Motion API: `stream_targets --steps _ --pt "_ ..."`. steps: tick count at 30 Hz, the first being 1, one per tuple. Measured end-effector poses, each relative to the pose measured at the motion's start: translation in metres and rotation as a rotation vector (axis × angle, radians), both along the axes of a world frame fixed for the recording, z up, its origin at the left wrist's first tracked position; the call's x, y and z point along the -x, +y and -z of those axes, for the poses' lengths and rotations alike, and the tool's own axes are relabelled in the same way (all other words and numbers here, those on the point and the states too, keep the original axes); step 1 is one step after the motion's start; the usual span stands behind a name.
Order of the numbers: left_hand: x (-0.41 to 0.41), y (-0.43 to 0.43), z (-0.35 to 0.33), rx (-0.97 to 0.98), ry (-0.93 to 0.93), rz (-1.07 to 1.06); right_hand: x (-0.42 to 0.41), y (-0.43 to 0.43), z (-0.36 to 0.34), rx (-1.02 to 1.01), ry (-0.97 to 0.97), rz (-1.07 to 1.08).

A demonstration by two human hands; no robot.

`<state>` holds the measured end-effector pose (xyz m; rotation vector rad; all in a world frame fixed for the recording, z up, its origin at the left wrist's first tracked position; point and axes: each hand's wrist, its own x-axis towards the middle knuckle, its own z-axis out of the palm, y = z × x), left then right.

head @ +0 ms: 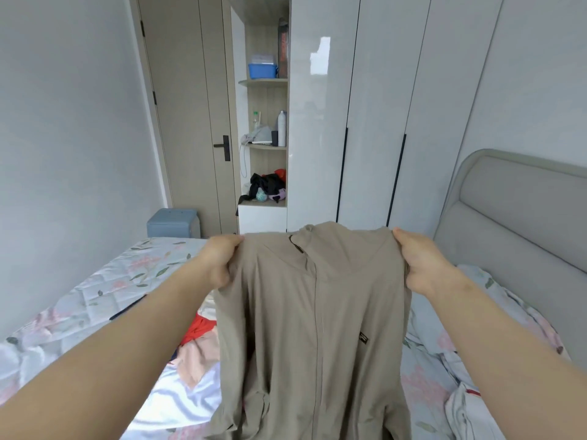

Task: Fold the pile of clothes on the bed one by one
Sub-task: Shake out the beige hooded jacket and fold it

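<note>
Item: beige jacket (314,328), held up above the bed (95,290), front zip facing the wearer. Left hand (219,262) and right hand (419,262) each pinch a shoulder, fingers curled into cloth. Likely light, soft, limp; hem drapes freely. Best hold: shoulder seams. Remaining pile of clothes (197,347) lies beneath.

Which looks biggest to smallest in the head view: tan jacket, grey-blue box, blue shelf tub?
1. Tan zip-front fabric jacket, though it is nearest the camera.
2. Grey-blue square box beside the bed.
3. Blue plastic tub on the shelf.
</note>
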<state>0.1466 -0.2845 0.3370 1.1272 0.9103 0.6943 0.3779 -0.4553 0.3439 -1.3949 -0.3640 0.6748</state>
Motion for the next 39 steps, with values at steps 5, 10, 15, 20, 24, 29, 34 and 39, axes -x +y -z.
stream_targets --steps 5,10,15,20,24,29,34,39 --pt "-0.011 -0.015 0.024 0.11 0.204 0.183 0.011 -0.006 0.005 0.217 -0.13 -0.234" --pt "0.0 -0.004 0.032 -0.247 0.373 0.371 0.001 -0.02 0.01 0.541 -0.395 -0.465" --pt "-0.002 0.005 0.027 -0.639 0.48 0.294 0.001 -0.017 0.018 0.387 -0.406 -0.284" --pt "0.0 0.014 0.018 -0.778 0.38 0.148 -0.001 -0.011 0.018 0.203 -0.322 -0.126" --pt "0.002 0.016 0.009 -0.428 -0.024 -0.026 0.0 -0.001 0.009 0.1 -0.258 0.037" --pt "0.005 0.007 0.019 -0.505 0.33 0.15 0.004 0.003 0.009 0.463 -0.865 0.085" --pt "0.027 0.015 0.008 -0.579 0.512 0.648 0.001 -0.009 0.011 0.543 -0.845 -0.185" --pt "0.025 0.025 0.0 -0.82 0.499 0.446 0.007 -0.019 0.001 0.612 -0.888 -0.504"
